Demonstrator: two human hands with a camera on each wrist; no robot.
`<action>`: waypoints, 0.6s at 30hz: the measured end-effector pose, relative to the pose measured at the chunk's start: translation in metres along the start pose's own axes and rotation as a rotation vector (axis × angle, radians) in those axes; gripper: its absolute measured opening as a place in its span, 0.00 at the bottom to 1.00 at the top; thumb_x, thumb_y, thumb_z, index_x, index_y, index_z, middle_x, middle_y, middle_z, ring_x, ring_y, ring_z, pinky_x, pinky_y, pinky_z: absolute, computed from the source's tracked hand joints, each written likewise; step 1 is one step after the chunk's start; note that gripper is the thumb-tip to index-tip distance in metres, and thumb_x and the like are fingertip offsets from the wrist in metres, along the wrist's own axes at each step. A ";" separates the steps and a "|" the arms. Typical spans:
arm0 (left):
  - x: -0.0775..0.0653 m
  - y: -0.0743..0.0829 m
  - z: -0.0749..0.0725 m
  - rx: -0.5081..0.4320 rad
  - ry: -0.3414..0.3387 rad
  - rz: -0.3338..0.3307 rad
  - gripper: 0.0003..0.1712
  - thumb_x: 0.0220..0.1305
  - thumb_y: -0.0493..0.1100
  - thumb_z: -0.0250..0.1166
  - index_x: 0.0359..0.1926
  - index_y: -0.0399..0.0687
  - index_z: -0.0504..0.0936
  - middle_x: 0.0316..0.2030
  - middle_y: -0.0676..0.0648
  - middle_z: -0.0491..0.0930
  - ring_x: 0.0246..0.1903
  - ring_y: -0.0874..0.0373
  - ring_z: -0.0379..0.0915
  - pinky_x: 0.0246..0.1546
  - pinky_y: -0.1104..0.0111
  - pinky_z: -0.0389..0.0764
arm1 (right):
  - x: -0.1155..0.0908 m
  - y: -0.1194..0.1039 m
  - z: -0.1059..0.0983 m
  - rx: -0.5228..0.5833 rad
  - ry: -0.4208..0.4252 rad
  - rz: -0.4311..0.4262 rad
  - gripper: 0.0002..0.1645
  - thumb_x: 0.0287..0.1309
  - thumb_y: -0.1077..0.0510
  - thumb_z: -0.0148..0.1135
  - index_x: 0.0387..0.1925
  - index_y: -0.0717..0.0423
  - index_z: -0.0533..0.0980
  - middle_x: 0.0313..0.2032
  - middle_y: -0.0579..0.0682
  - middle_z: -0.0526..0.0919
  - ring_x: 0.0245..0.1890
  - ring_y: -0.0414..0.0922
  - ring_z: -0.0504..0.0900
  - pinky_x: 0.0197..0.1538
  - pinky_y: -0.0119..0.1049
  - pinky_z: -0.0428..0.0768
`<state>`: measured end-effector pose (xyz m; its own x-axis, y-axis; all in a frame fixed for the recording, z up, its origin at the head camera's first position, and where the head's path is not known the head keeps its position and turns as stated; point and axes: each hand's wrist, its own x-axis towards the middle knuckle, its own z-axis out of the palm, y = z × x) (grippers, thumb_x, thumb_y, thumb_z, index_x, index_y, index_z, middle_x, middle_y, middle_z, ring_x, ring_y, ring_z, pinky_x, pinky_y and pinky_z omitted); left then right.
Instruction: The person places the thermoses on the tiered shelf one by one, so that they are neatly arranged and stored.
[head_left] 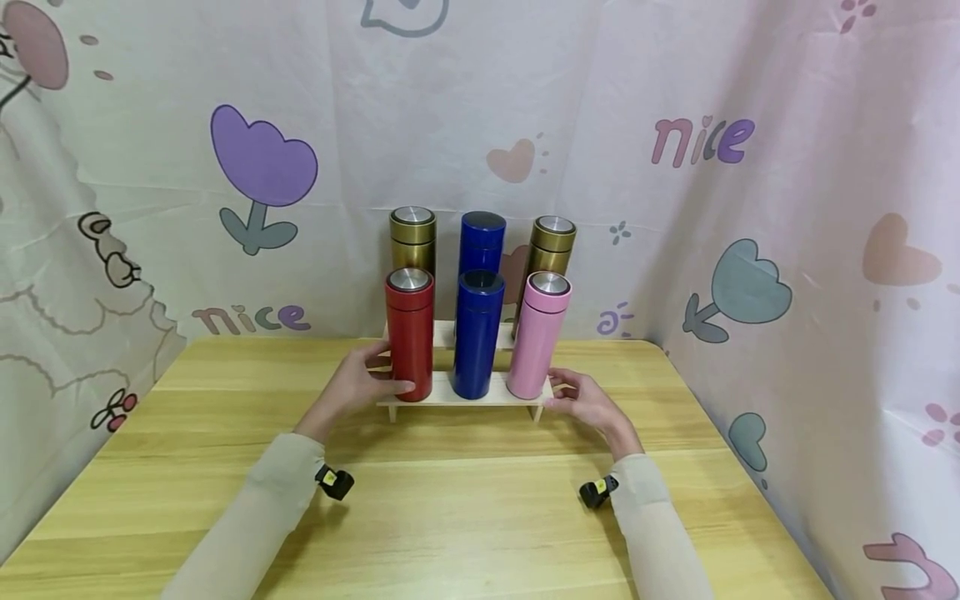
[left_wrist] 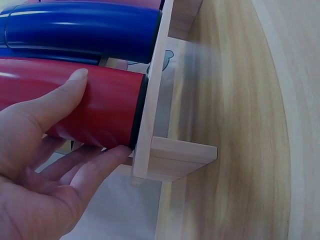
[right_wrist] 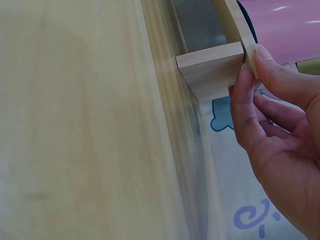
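Note:
My left hand (head_left: 356,383) holds the lower part of a red thermos bottle (head_left: 410,342), its thumb lying across the front as the left wrist view shows. The bottle stands upright at the left end of the lower step of a two-step wooden rack (head_left: 442,397). At that step's right end, my right hand (head_left: 588,400) pinches the board's edge between thumb and fingers. A pink thermos bottle (head_left: 540,337) stands just beside it. Between the red and pink bottles is a blue thermos bottle (head_left: 476,342). The red bottle hides part of the left fingers in the head view.
On the upper step stand a gold bottle (head_left: 413,242) at left, another blue bottle (head_left: 482,237) in the middle and a second gold bottle (head_left: 553,242) at right. The rack stands near the back of a wooden table (head_left: 465,508). Behind hangs a printed cloth (head_left: 375,125).

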<state>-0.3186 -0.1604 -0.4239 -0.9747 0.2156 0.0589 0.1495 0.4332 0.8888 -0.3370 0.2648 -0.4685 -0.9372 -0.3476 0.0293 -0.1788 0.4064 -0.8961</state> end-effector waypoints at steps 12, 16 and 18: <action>-0.001 -0.004 -0.001 -0.019 0.003 0.015 0.52 0.57 0.50 0.79 0.78 0.47 0.63 0.71 0.34 0.71 0.67 0.32 0.72 0.63 0.44 0.80 | 0.002 -0.002 0.000 -0.024 -0.005 -0.007 0.43 0.63 0.66 0.68 0.75 0.71 0.60 0.62 0.70 0.76 0.52 0.52 0.82 0.51 0.27 0.83; -0.001 -0.004 0.000 -0.038 0.004 0.010 0.52 0.57 0.49 0.79 0.78 0.48 0.64 0.72 0.36 0.70 0.68 0.33 0.72 0.64 0.44 0.79 | 0.000 0.000 0.001 -0.015 -0.004 -0.011 0.43 0.63 0.66 0.68 0.75 0.71 0.60 0.60 0.71 0.76 0.52 0.52 0.82 0.51 0.27 0.83; -0.001 -0.004 0.001 -0.047 0.003 0.006 0.52 0.57 0.48 0.80 0.78 0.48 0.64 0.72 0.36 0.70 0.68 0.33 0.71 0.64 0.44 0.79 | -0.001 0.001 0.001 -0.017 -0.006 -0.018 0.43 0.63 0.66 0.68 0.75 0.72 0.59 0.60 0.71 0.76 0.51 0.51 0.82 0.51 0.27 0.83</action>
<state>-0.3185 -0.1616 -0.4282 -0.9743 0.2153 0.0658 0.1476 0.3900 0.9089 -0.3362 0.2646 -0.4694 -0.9319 -0.3603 0.0431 -0.2011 0.4140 -0.8878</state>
